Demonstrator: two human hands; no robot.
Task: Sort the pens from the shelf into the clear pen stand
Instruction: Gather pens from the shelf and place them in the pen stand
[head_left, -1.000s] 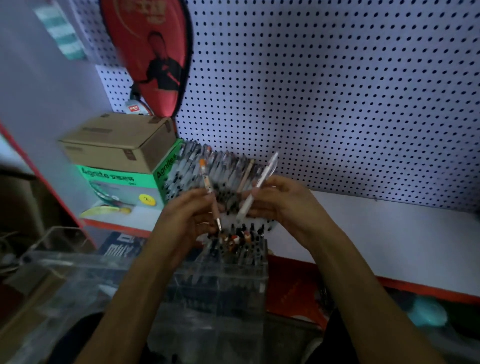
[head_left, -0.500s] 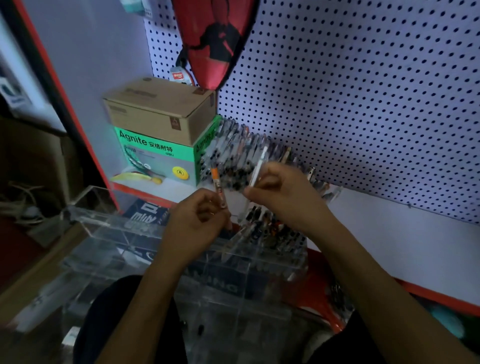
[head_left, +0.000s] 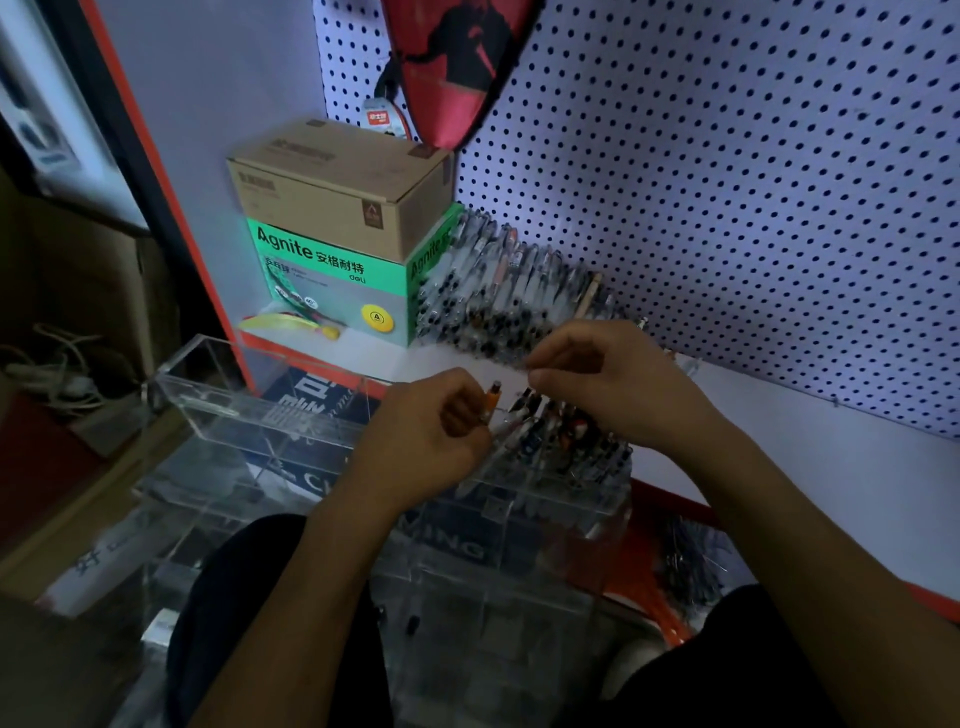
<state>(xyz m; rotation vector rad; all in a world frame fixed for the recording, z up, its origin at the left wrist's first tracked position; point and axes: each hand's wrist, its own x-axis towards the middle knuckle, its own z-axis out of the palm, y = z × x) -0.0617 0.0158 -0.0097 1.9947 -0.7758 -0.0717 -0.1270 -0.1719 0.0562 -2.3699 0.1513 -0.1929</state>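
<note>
Orange-tipped pen (head_left: 492, 396) gripped in curled left hand (head_left: 426, 436), right hand (head_left: 605, 374) curled, grip unclear

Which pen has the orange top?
The orange-topped pen that the left hand holds, just above the clear pen stand. The pens standing in the stand and those piled on the shelf look mostly black and clear.

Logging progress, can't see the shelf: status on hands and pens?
Left hand grips orange-tipped pen over clear pen stand. Right hand: grip unclear. Pen pile waits on shelf.
</note>
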